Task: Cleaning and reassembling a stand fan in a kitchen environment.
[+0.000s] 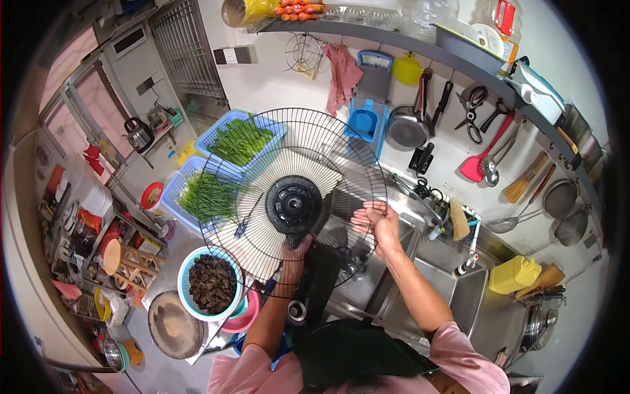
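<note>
Resting open right hand [378,228] against wire-caged fan [293,205] near four o'clock; cannot tell left hand's [295,255] grip, six o'clock; could topple by pushing unevenly.

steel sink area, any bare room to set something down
Looks bare: the right basin of the steel sink, and the counter between it, the yellow jug and the pot. Crowded: the left, with blue baskets, the dark-filled bowl and the round block.
</note>
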{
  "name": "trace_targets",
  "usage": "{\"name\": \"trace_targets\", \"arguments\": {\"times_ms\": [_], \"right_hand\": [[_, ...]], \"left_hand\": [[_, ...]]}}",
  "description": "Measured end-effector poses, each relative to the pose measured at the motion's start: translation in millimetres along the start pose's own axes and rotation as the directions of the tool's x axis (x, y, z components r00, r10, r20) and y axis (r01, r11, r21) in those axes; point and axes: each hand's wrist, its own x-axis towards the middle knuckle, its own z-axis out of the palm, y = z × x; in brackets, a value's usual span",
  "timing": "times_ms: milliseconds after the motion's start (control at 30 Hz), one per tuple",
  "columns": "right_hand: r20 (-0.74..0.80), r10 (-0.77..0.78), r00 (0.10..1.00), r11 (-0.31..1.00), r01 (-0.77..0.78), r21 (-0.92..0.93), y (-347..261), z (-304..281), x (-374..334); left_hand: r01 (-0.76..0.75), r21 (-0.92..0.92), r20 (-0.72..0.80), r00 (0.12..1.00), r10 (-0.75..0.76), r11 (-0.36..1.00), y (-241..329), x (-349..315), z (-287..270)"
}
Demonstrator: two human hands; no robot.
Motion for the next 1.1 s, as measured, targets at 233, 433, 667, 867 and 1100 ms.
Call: {"name": "trace_targets", "arguments": {"times_ms": [233,433,667,867,1100], "right_hand": [[-0.013,0.023,1.0,1.0,-0.023,0.007,-0.6,-3.7,5.2],[0.009,0.04,0.999,0.999,-0.04,0.019,-9.2,5.1,-1.5],[0.059,0.049,0.997,0.998,-0.047,-0.039,-25.6,3.8,10.3],[0.138,0.035,0.99,0.995,-0.022,-0.096,-37.9,-2.0,18.1],[0.165,0.009,0.986,0.994,0.008,-0.105,-36.4,3.8,13.1]], "left_hand": [[0.104,0.012,0.128,0.986,-0.105,0.994,-21.4,11.0,-14.0],[0.057,-0.022,0.071,0.996,-0.055,0.998,-1.6,5.8,-15.3],[0.027,-0.129,-0.002,1.0,-0.027,0.991,24.2,-6.3,-1.4],[0.004,0.154,0.11,0.994,-0.022,0.988,23.7,-3.2,-8.7],[-0.179,0.116,0.07,0.983,0.171,0.977,-28.2,2.3,-31.6]]}}
